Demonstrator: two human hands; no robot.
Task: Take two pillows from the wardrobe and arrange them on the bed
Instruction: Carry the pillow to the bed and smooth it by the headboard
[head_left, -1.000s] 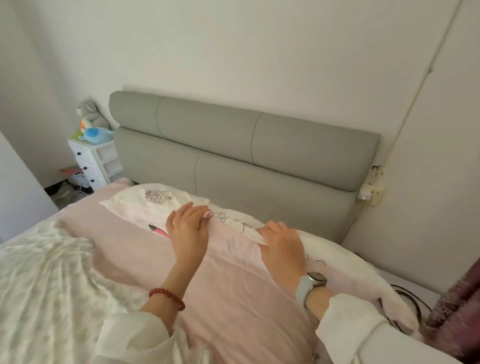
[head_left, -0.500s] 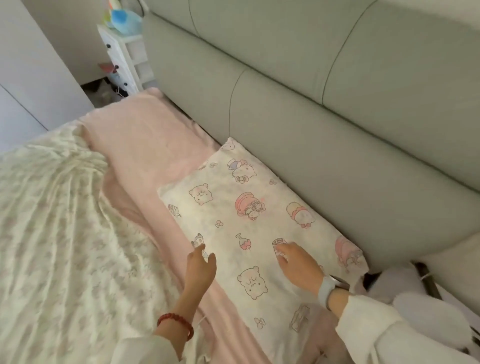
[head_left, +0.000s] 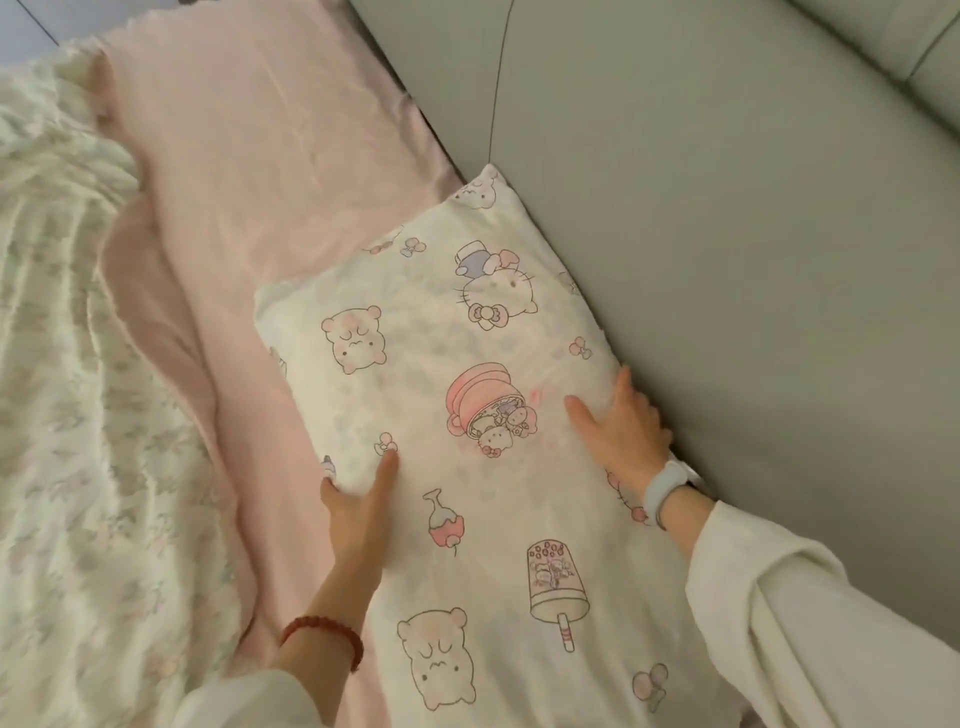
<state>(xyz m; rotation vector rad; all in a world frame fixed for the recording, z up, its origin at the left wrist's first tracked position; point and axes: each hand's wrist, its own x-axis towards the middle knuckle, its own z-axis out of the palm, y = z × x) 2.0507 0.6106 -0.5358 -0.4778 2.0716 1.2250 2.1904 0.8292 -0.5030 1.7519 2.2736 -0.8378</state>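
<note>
One white pillow (head_left: 447, 322) printed with pink cartoon animals lies flat on the pink sheet (head_left: 249, 156) of the bed, its long side against the grey headboard (head_left: 727, 208). My left hand (head_left: 358, 519) holds the pillow's left edge, with the thumb on top and the fingers tucked under. On the right edge, next to the headboard, my right hand (head_left: 623, 431) lies flat with the fingers spread. No second pillow is in view.
A crumpled white floral blanket (head_left: 62, 364) covers the left part of the bed. Bare pink sheet runs along the headboard beyond the pillow's far end. The padded headboard fills the right and top of the view.
The view has dropped closer over the pillow. My left hand moved up to the pillow's left edge and gripped it. My right hand slid across to the edge by the headboard.
</note>
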